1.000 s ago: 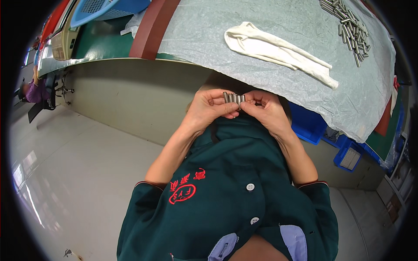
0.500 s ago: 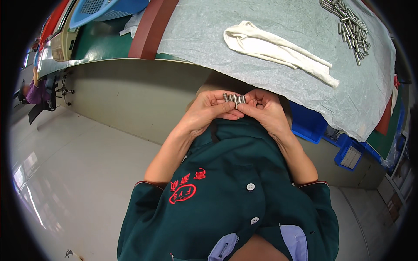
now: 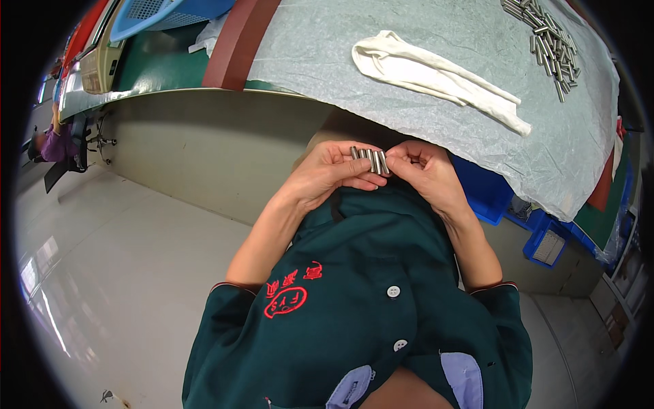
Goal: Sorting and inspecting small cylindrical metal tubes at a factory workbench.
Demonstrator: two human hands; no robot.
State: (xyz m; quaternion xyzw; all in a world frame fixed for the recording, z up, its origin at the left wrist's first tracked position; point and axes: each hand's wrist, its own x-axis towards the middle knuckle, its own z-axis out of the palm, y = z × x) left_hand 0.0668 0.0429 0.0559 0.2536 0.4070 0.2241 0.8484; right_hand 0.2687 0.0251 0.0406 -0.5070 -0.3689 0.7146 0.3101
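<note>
Several short, shiny metal pins [image 3: 370, 159] lie side by side across the fingers of my left hand [image 3: 332, 169], whose thumb presses on them. My right hand [image 3: 424, 168] is at the right end of this row, thumb and fingertips pinched at the outermost pin. Both hands are in front of my body, just below the near edge of the paper-covered table. More metal pins of the same look form a loose pile [image 3: 548, 48] at the table's far right. A white cloth, long and folded, [image 3: 439, 78] lies between that pile and my hands.
Pale paper [image 3: 306, 51] covers the tabletop and hangs over its front edge. A dark red bar [image 3: 240, 44] borders it at left, with a blue perforated basket [image 3: 153, 17] beyond. Blue bins [image 3: 548, 242] sit under the table at right. At far left is another person [image 3: 56, 144].
My right hand has shifted slightly right, its thumb drawn back from over the row, so more of the pins show. My left hand stays nearly still, holding them.
</note>
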